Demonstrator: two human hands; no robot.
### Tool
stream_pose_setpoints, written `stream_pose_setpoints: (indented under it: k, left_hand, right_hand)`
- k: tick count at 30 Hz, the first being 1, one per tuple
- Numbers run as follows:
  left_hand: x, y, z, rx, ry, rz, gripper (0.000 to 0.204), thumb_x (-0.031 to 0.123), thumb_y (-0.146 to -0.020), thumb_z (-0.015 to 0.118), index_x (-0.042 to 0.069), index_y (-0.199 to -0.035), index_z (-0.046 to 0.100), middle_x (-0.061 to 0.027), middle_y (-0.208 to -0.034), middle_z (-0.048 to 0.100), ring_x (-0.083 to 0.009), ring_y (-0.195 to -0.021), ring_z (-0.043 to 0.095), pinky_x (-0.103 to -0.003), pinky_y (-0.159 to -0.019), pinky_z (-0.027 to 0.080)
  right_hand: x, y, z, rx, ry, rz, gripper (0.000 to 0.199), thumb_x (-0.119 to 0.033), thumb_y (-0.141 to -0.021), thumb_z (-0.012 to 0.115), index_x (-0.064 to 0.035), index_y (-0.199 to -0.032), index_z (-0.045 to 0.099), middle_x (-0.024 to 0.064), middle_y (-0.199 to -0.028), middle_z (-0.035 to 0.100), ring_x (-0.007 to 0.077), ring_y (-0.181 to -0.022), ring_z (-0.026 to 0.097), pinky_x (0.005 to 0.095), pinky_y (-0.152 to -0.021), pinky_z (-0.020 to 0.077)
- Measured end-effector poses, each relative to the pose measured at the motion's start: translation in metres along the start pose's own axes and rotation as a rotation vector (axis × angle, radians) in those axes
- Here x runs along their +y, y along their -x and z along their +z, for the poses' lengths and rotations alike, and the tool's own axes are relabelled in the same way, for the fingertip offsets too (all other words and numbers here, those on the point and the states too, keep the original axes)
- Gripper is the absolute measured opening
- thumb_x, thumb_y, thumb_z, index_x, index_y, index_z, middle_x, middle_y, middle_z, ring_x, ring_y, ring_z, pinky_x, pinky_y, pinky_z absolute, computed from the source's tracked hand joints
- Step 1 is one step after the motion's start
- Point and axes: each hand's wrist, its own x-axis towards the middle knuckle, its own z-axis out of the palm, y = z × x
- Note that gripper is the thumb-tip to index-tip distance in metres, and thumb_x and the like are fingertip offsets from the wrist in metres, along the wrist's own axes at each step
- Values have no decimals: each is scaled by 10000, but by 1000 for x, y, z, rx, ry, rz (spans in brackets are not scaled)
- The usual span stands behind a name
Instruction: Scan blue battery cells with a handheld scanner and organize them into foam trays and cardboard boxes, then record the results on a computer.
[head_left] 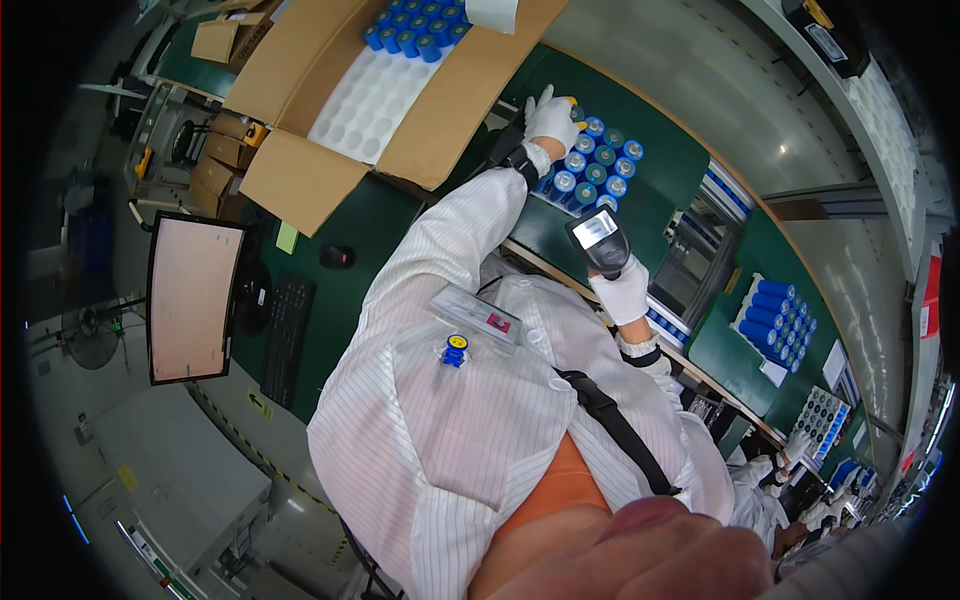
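My right hand, in a white glove, is closed round the handle of a black handheld scanner with a pale, bright window. The scanner is held beside the near side of a block of blue cylindrical battery cells. These cells stand upright in rows on the green bench, some with silvery tops and others with darker ones. At the far left corner of the block is my left hand, gloved with yellow fingertips. Its fingers are spread against the cells there; part of the contact is hidden.
Left of the block, an open cardboard box holds blue cells and a white tray with round pockets. Further left are a monitor, keyboard and mouse. A conveyor gap lies right, then more blue cells and co-workers.
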Motion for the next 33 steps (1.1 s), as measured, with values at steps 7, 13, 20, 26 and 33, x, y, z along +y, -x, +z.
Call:
stream_pose_setpoints:
  k: [7, 13, 20, 26, 33]
  left_hand:
    - [11, 5, -22, -109, -150, -36, 407, 334, -854, 709, 130, -1204, 680, -57, -1513, 412, -338, -1441, 290, -502, -1168, 243]
    - [7, 3, -29, -189, -153, 25, 490, 339, -843, 700, 87, -1260, 645, -71, -1538, 399, -357, -1425, 324, -505, -1131, 339]
    - [17, -4, -25, -249, -250, 22, 467, 356, -853, 670, 122, -1257, 651, -64, -1520, 408, -333, -1421, 331, -507, -1112, 351]
    - [-5, -2, -13, -178, -201, 101, 472, 346, -864, 652, 147, -1292, 634, -51, -1568, 340, -343, -1437, 298, -515, -1114, 349]
    - [-12, -7, -12, -114, -70, 17, 413, 230, -889, 630, 134, -1291, 625, -46, -1535, 388, -328, -1394, 360, -489, -1091, 385]
  right_hand:
    - [0, 1, 0, 10, -15, -24, 232, -75, -693, 779, -57, -913, 708, 123, -839, 724, 249, -767, 713, 328, -710, 546]
    - [2, 3, 0, 29, -4, -7, 237, -85, -696, 776, -62, -922, 708, 131, -853, 722, 265, -785, 715, 335, -713, 547]
    - [0, 3, 1, -16, 30, -42, 241, -111, -699, 766, -66, -928, 705, 147, -869, 714, 311, -808, 705, 351, -723, 547]
    - [-2, 3, 1, -13, 17, -32, 231, -109, -703, 761, -56, -919, 697, 159, -856, 704, 324, -802, 700, 356, -715, 543]
    - [-1, 4, 12, -70, 17, -57, 237, -116, -710, 763, -53, -928, 694, 167, -854, 703, 341, -807, 694, 364, -714, 542]
